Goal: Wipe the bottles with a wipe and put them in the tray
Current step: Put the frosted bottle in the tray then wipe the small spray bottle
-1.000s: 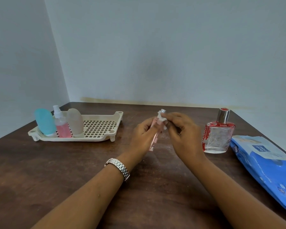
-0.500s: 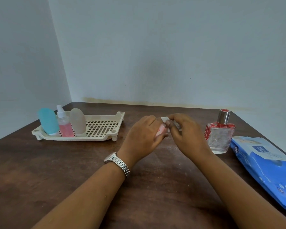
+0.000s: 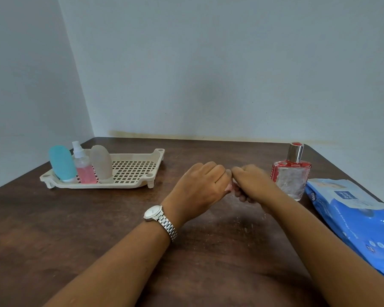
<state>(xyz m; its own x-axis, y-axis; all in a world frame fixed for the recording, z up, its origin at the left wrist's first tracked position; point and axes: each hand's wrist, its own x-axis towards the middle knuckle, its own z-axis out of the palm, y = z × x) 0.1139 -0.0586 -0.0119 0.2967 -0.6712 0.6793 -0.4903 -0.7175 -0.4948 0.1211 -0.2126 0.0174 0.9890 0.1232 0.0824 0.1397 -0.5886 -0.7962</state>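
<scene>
Over the middle of the table my left hand (image 3: 201,188) grips a thin pink bottle (image 3: 230,186), of which only a sliver shows between my hands. My right hand (image 3: 252,185) is curled round a white wipe (image 3: 234,179) pressed against that bottle; the wipe is almost hidden. The two hands touch. A cream slotted tray (image 3: 132,168) at the back left holds a blue bottle (image 3: 61,163), a pink spray bottle (image 3: 83,166) and a frosted grey bottle (image 3: 101,163), all upright at its left end. A red-trimmed glass perfume bottle (image 3: 291,173) stands right of my right hand.
A blue pack of wipes (image 3: 355,218) lies at the right edge of the dark wooden table (image 3: 98,229). Walls close the table in at the back and on the left. A metal watch (image 3: 161,219) is on my left wrist.
The pink bottle went from upright and plainly seen to low and nearly hidden inside my fists. Both hands have dropped toward the table and closed together.
</scene>
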